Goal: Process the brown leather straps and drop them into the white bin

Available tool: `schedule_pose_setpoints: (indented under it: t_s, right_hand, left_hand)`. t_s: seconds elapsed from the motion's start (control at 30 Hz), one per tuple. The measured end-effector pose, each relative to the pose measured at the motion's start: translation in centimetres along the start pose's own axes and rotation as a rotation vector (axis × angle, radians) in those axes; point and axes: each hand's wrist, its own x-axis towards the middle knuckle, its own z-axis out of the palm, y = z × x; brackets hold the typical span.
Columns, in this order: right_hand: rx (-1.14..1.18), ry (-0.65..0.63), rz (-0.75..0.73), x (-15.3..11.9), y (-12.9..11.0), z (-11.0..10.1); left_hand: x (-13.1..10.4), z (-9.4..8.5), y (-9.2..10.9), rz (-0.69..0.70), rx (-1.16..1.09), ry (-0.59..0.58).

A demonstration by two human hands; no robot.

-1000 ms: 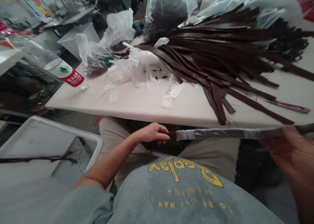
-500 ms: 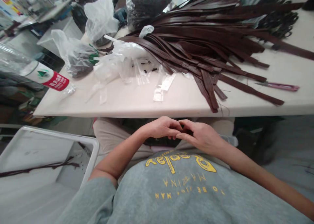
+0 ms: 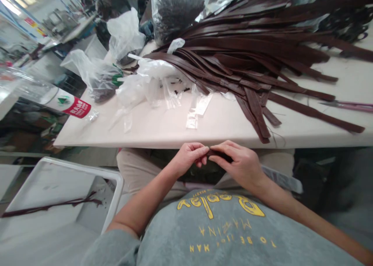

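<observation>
Below the table's front edge, over my lap, my left hand (image 3: 192,157) is pinched closed, thumb against the fingers. Facing it, my right hand (image 3: 237,159) curls with thumb and fingers closing toward the left fingertips. Something small and dark shows between the fingertips, too small to make out. Beyond the hands, a large pile of dark brown straps (image 3: 233,64) spreads over the white table (image 3: 151,130). Clear plastic bags (image 3: 157,73) lie left of the straps, with small clear packets (image 3: 199,106) in front of them.
A plastic bottle (image 3: 70,103) with a red label is at the table's left end. Bags of dark parts (image 3: 177,13) stand at the back. A pink cutter (image 3: 354,105) lies at the right. At lower left, a white tray (image 3: 119,184) holds a dark strip.
The view has shifted, so the table appears slightly lower. My fingertips have moved somewhat apart, and a small dark thing now shows between them.
</observation>
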Motion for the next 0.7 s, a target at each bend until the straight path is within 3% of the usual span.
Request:
schedule_pose_setpoints:
  t_s: [0.27, 0.37, 0.43, 0.5, 0.6, 0.7]
  right_hand:
    - [-0.094, 0.108, -0.228, 0.7, 1.6, 1.5]
    - [-0.108, 0.112, -0.261, 0.9, 2.1, 1.3]
    - [-0.127, 0.106, -0.261, 0.8, 2.5, 0.9]
    - [-0.132, 0.097, -0.244, 0.6, 2.9, 0.5]
    - [-0.100, 0.096, -0.195, 0.3, 3.7, 0.2]
    - [-0.059, 0.106, -0.142, -0.3, 4.7, 0.2]
  left_hand:
    - [0.3, -0.1, 0.2, -0.036, 0.013, 0.027]
    - [0.1, -0.2, 1.5, -0.027, 0.150, -0.033]
    - [0.3, -0.8, 3.1, 0.054, 0.358, -0.041]
    - [1.2, -2.1, 5.3, 0.223, 0.622, 0.061]
    - [4.8, -5.7, 8.8, 0.456, 0.932, 0.355]
    - [10.0, -9.9, 11.4, 0.410, 1.167, 0.566]
